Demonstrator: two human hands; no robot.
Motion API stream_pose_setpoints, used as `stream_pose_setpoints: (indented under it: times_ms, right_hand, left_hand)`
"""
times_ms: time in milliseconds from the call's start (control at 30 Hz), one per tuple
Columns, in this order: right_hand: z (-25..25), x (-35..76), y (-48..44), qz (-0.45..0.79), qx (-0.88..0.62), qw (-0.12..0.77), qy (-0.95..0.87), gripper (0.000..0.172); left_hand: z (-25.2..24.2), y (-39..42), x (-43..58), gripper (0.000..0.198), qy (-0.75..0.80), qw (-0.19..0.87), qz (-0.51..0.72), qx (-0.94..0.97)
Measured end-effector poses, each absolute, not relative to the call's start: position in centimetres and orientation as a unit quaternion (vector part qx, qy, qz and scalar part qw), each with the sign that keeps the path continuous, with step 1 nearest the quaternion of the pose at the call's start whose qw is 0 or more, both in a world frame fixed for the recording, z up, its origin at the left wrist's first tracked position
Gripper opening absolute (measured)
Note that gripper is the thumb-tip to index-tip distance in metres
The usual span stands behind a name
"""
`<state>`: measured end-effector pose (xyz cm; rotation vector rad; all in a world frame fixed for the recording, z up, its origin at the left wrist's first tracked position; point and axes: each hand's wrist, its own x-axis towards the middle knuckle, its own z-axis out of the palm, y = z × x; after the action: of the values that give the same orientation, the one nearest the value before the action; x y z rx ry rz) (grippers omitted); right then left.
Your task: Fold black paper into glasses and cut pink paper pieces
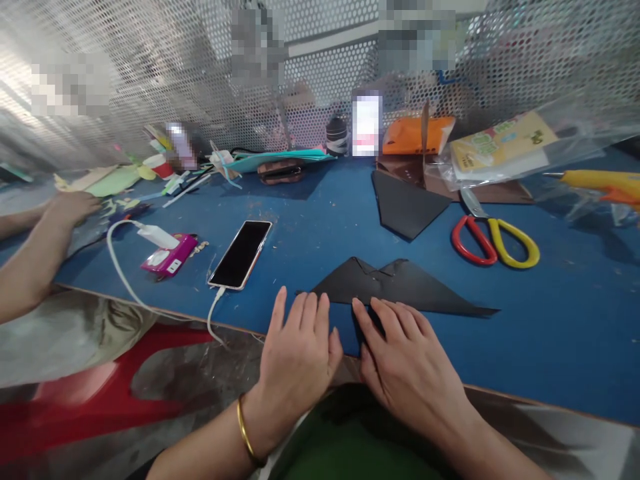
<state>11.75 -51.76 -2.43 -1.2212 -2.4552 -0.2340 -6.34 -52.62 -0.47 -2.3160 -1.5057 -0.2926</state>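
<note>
A folded black paper shape (400, 287) with two wing-like points lies near the front edge of the blue table (550, 333). My left hand (297, 353) rests flat beside it, fingers stretched out, fingertips at the paper's left lower edge. A gold bangle sits on that wrist. My right hand (405, 360) lies flat with spread fingers, pressing the paper's lower middle part. Neither hand grips anything.
A second black folded paper (405, 203) lies further back. Red-and-yellow scissors (493, 237) and a yellow glue gun (600, 183) are to the right. A phone (241, 253) on a white cable and a pink box (169, 255) are to the left. Another person's arm (35, 253) reaches in at far left.
</note>
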Motion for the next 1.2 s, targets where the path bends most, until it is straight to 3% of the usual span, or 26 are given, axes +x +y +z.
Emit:
stream_pose_setpoints:
  times_ms: [267,400,533,767,1200]
  right_hand:
    - [-2.4,11.8,-51.8,-0.080,-0.437,0.194,-0.875,0.049]
    - [-2.4,11.7,-51.8,-0.086,-0.433,0.198,-0.875,0.049]
    - [-2.5,11.7,-51.8,-0.086,-0.435,0.199,-0.874,0.049]
    - [-3.0,11.6,-51.9,-0.085,-0.437,0.204,-0.872,0.049]
    - [-2.9,18.4,-52.5,-0.135,-0.561,0.213,-0.789,0.044]
  left_hand:
    - [0.2,-53.0,-9.5,0.040,-0.554,0.183,-0.101,-0.806]
    - [-0.2,-53.4,-10.2,0.036,-0.577,0.182,-0.161,-0.780]
    - [-0.8,-53.6,-9.2,0.046,-0.538,0.200,-0.236,-0.784]
    - [-2.0,-52.6,-5.9,0.049,-0.459,0.091,-0.174,-0.867]
    - [-2.2,-52.2,-5.1,0.049,-0.486,0.137,-0.141,-0.852]
